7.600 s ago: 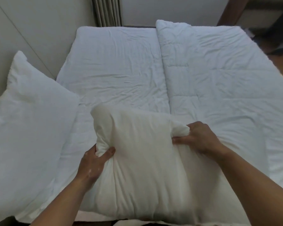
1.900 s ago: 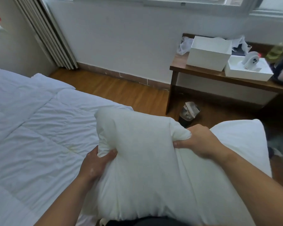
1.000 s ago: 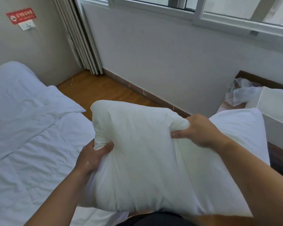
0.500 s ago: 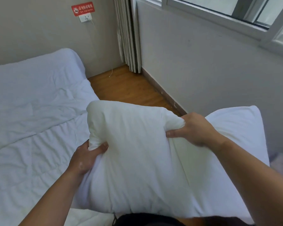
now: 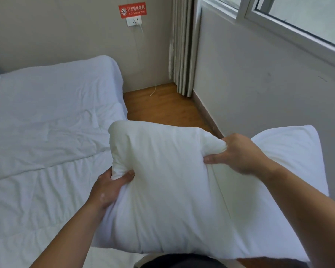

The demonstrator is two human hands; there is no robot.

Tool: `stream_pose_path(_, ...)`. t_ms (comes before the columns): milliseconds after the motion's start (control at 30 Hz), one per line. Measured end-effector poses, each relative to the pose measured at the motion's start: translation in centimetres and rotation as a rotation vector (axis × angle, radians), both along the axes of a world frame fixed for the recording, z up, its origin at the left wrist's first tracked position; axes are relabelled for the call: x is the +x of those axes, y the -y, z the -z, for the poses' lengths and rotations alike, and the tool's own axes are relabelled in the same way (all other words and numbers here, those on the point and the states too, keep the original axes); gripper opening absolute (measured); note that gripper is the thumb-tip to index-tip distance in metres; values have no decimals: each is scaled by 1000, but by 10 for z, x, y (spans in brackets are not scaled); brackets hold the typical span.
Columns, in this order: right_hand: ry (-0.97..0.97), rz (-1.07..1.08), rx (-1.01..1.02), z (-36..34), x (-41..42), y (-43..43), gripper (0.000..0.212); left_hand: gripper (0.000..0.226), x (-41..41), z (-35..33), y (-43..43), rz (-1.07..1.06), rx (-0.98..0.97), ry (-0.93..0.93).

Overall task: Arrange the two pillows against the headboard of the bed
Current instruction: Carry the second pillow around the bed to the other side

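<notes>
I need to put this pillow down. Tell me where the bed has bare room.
The white bedding is bare from the wall to the left hand. The floor strip between bed and window wall is narrow. Both hands, right hand too, grip the pillow; a second pillow crowds behind it.

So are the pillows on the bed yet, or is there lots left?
Not yet. Nothing looks placed: both pillows are in hand. The left hand and right hand grip the front pillow, with the second pillow behind it. Both must still go on the bed.
</notes>
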State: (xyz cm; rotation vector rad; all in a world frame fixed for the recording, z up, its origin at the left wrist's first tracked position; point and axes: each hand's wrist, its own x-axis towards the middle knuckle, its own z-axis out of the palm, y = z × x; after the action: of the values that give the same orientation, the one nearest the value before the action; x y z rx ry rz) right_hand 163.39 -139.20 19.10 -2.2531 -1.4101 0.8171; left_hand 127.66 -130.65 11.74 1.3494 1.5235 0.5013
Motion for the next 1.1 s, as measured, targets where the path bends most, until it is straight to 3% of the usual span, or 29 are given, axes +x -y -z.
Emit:
stream_pose_path(233,-14,-75,3,-7,41,-101,52,39,39,-7,-76,-69,26,-19)
stream_pose_path(433,-33,-166,-10,1,92,-206,50,51,81,3,-144,-200,32,4)
stream_pose_path(767,-38,-340,-40,0,156,-364,49,33,147,-5,-238,-339,23,13)
stream_pose_path(1000,-35,-391,-49,5,160,-472,46,35,159,-2,-324,-402,21,-12)
stream_pose_path(1100,-11,-402,-42,10,154,-527,45,49,156,3,-371,-414,20,-10)
